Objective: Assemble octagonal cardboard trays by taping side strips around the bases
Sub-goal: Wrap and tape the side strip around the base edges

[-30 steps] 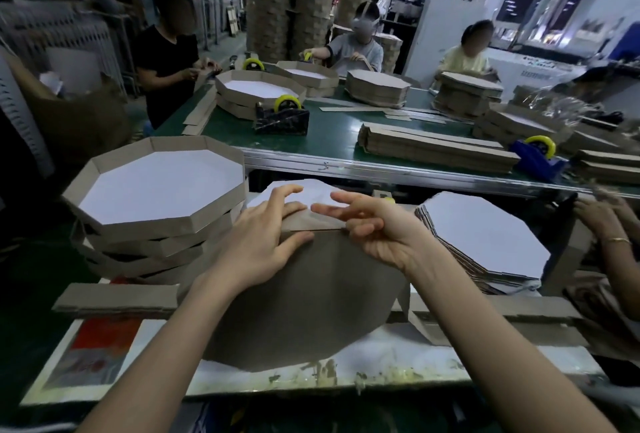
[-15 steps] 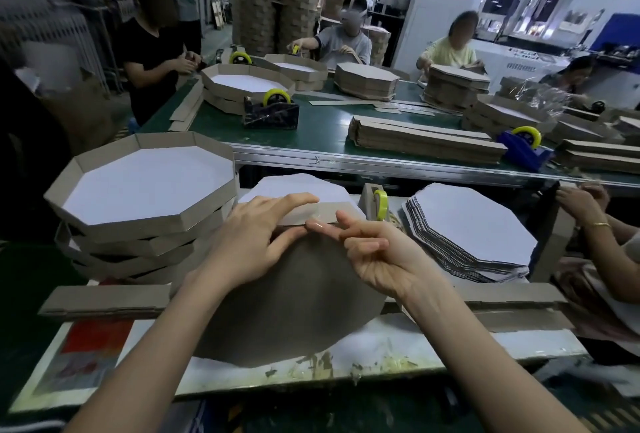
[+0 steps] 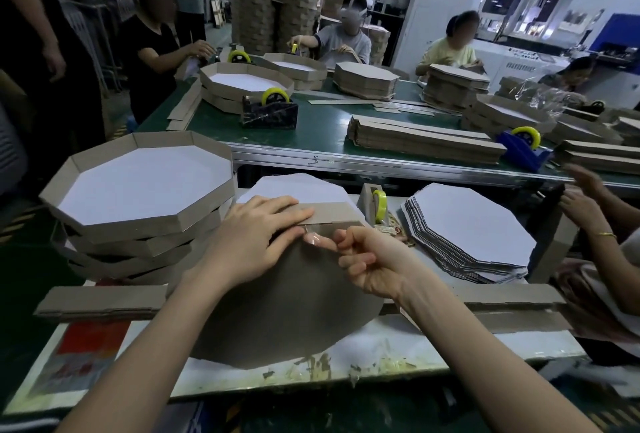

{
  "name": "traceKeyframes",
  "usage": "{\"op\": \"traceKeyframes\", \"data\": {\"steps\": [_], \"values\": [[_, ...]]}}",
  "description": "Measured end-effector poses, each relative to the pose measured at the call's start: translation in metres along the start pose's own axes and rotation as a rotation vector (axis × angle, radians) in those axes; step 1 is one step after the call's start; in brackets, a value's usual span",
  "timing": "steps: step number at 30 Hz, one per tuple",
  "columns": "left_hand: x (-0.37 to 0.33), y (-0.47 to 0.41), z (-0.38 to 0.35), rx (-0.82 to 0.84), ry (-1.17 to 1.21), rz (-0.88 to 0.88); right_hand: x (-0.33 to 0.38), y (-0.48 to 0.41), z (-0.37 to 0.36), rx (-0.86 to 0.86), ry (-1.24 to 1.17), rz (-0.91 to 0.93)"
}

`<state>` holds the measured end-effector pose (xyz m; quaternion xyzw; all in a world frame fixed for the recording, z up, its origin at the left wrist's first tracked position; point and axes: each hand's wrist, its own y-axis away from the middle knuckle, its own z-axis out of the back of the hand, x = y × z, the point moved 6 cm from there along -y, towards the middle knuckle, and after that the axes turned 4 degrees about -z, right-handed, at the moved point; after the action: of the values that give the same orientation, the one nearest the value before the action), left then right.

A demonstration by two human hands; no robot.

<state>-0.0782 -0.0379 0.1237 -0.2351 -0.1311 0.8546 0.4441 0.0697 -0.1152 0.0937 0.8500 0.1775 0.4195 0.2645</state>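
Pressing side strip (image 3: 332,212) w/ left hand (image 3: 256,242) in head cam, fingers straight & together, flat on strip along top edge of octagonal base (image 3: 284,311). Base is tilted, brown side to cam, lower edge on white bench (image 3: 398,346). Right hand (image 3: 374,263) pinches clear tape piece (image 3: 313,238) at strip/base seam, other fingers curled. Finished trays stack (image 3: 204,216) just left of base. Flat bases pile (image 3: 474,224) on the right, tape dispenser (image 3: 375,205) between it & base.

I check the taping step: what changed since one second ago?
The right hand dropped from the top of the side strip to its lower edge, curled its fingers, and presses clear tape there. The left hand stays flat on the strip; base and tray stack unchanged.
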Motion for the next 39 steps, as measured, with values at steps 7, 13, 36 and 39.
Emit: {"op": "traceKeyframes", "data": {"steps": [7, 13, 36, 39], "values": [[0.005, -0.005, 0.001, -0.002, 0.023, 0.025, 0.003, 0.005, -0.009, -0.135, 0.687, 0.387], [0.006, -0.006, 0.001, 0.000, 0.038, 0.036, 0.040, 0.027, -0.026, -0.420, 1.621, 1.242], [0.004, -0.008, 0.005, -0.177, 0.167, 0.261, 0.030, 0.024, -0.038, -0.217, 1.641, 1.576], [0.001, -0.009, 0.003, -0.168, 0.104, 0.208, 0.033, 0.025, -0.040, -0.198, 1.656, 1.608]]}}
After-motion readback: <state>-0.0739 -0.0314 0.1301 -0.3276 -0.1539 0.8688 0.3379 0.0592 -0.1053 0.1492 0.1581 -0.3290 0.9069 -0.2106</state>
